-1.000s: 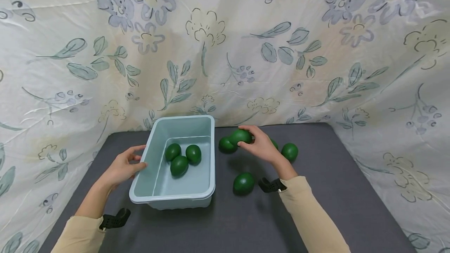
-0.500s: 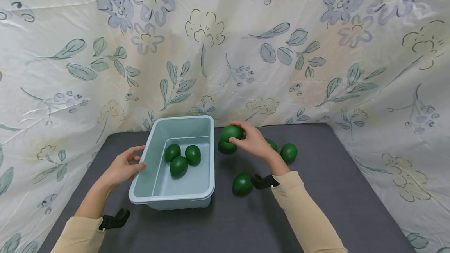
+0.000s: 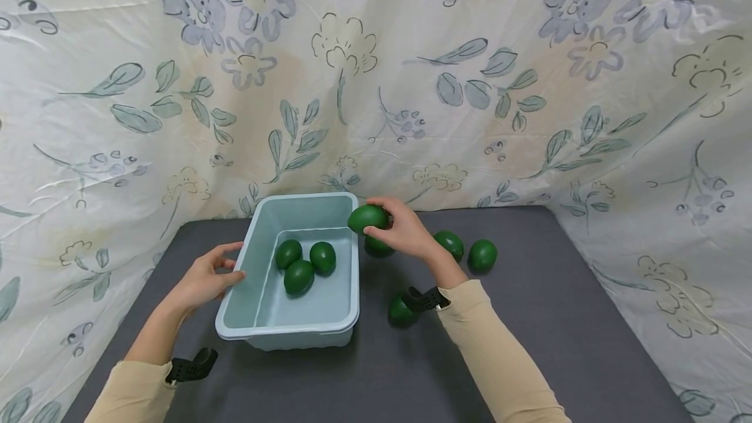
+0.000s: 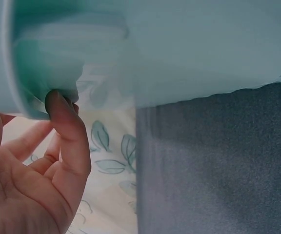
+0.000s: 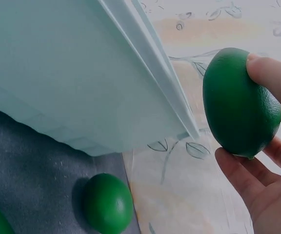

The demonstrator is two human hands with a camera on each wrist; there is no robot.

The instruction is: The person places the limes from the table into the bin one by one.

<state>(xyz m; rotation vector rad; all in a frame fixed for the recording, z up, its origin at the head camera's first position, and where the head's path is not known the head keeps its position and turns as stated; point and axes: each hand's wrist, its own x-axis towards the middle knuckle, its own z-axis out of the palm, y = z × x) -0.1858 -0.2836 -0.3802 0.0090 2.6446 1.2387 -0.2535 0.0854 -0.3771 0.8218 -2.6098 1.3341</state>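
Rim of a pale blue-green, rectangular plastic tub (image 3: 314, 305) is pinched by the left grip (image 3: 202, 282). Three glossy, dark-green, egg-shaped fruits (image 3: 299, 277) are contained. One matching fruit (image 3: 364, 218) is grasped in the right grip (image 3: 405, 230), raised just beside the tub's far-right corner; long axis is seen roughly left-right from the head camera. Four loose fruits (image 3: 483, 256) are counted on the dark-grey surface (image 3: 529, 325).

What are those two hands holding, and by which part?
The right hand holds a dark-green, oval, fruit-like object across its body, between thumb and fingers. The left hand grips the pale-blue, rectangular, plastic-looking bin by its left rim.
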